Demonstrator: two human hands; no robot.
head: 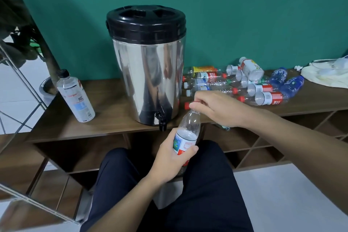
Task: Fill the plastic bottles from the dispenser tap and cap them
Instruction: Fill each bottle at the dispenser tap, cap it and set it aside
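The bottle (186,137) in hand is just below the middle of the view, tilted, with its neck pointing to about 1 o'clock. The left hand (170,158) grips it around the label, fingers and thumb curled round the body. The right hand (212,106) is at the neck; its thumb and fingers pinch a small red cap (195,102) at the mouth. I cannot tell if the cap is being turned off or on. The bottle looks mostly clear and empty, so I judge the step is uncapping before filling.

The tap (161,118) is near the bottle, at about 11 o'clock from it, at the foot of the steel dispenser (148,73), over the shelf edge (94,130). The next move, I think, calls for the cap to come free and stay in the right hand, then the open mouth must go straight under the tap.

At 2 o'clock lies a pile of bottles (244,84) on their sides, still to be filled as it seems. At 9 o'clock a bigger bottle with black cap (75,96) stands on the shelf.
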